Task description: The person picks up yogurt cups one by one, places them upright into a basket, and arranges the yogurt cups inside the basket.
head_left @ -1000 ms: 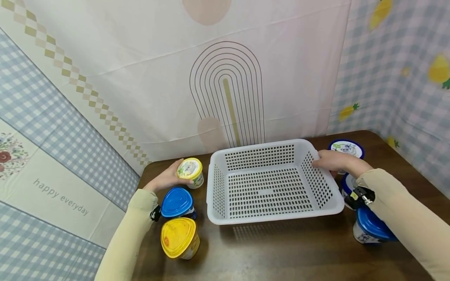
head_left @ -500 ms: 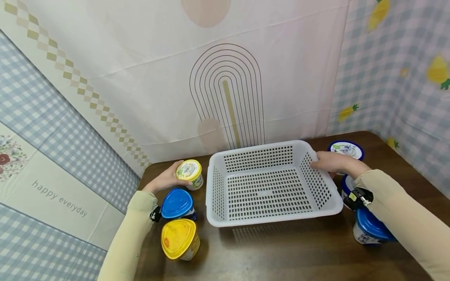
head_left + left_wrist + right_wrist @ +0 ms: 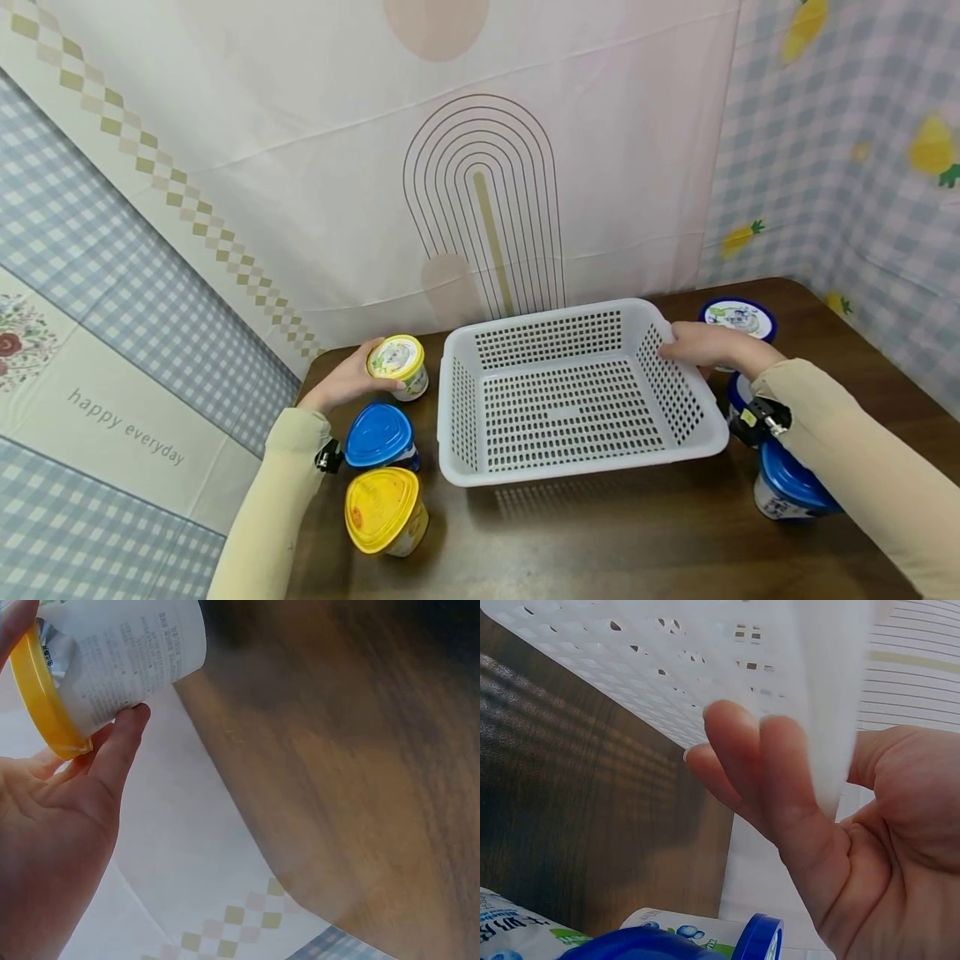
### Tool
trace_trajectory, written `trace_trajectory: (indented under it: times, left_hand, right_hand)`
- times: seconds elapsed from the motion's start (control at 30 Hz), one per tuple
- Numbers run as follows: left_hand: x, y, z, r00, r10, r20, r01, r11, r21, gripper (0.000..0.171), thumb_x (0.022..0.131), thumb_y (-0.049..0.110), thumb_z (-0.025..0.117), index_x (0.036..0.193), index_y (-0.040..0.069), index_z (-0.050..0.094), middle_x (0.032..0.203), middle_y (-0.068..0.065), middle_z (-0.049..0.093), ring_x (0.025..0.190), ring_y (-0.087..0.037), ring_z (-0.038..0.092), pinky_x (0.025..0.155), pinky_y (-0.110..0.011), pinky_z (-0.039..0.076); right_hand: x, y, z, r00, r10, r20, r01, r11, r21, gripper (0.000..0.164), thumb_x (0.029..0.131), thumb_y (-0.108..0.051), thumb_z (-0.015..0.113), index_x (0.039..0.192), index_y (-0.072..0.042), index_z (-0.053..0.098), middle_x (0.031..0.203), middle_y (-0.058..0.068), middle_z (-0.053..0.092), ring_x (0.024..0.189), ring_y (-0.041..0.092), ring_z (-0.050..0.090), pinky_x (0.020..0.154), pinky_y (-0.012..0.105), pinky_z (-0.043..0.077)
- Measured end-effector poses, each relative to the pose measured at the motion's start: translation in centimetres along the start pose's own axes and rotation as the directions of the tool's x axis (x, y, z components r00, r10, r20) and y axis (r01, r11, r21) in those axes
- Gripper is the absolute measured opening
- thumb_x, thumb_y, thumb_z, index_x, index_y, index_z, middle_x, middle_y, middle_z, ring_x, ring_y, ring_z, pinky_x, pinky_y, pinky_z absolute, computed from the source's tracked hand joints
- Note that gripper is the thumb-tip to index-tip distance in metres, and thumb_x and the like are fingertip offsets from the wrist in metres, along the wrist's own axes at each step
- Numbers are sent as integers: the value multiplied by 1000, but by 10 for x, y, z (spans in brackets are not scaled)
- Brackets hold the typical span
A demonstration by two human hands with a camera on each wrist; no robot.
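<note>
My left hand [image 3: 345, 379] grips a small round yogurt tub [image 3: 396, 358] with a yellow-rimmed lid, at the back left of the table. In the left wrist view the tub's white printed side [image 3: 131, 664] leans across the fingers, its yellow rim towards the palm. My right hand [image 3: 701, 343] holds the right rim of a white plastic basket [image 3: 585, 470], thumb on one side of the wall and fingers on the other. The basket has perforated walls and nothing inside. In the right wrist view its underside [image 3: 645, 656] stands above the table, where a dotted shadow falls.
By my left forearm stand a blue-lidded tub [image 3: 378, 435] and a yellow-lidded tub [image 3: 381, 507]. On the right are a round blue-rimmed tub [image 3: 738, 317], another partly behind my wrist, and a blue-lidded tub [image 3: 795, 479]. A patterned cloth [image 3: 337, 208] hangs behind the table.
The left hand has shifted slightly left with the yellow-rimmed yogurt tub. The basket and the right hand have moved a little left too. The other tubs stay put.
</note>
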State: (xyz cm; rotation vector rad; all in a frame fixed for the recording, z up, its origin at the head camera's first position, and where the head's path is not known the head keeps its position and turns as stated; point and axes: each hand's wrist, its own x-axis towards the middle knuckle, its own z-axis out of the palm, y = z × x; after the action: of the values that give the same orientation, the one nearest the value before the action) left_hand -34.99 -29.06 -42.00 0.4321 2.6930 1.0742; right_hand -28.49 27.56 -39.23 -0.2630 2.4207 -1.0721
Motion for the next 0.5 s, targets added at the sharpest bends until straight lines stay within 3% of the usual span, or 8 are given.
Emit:
trace_trajectory:
  times: [0.5]
  left_hand:
    - [-5, 24, -22, 998, 20, -53, -22, 999, -38, 112, 81, 37, 85, 160, 7, 12, 152, -22, 37, 131, -38, 43, 112, -57, 33]
  right_hand:
    - [4, 6, -1, 999, -23, 31, 22, 1000, 21, 43, 105, -10, 41, 135, 20, 33, 101, 23, 69, 83, 35, 74, 66, 44, 61]
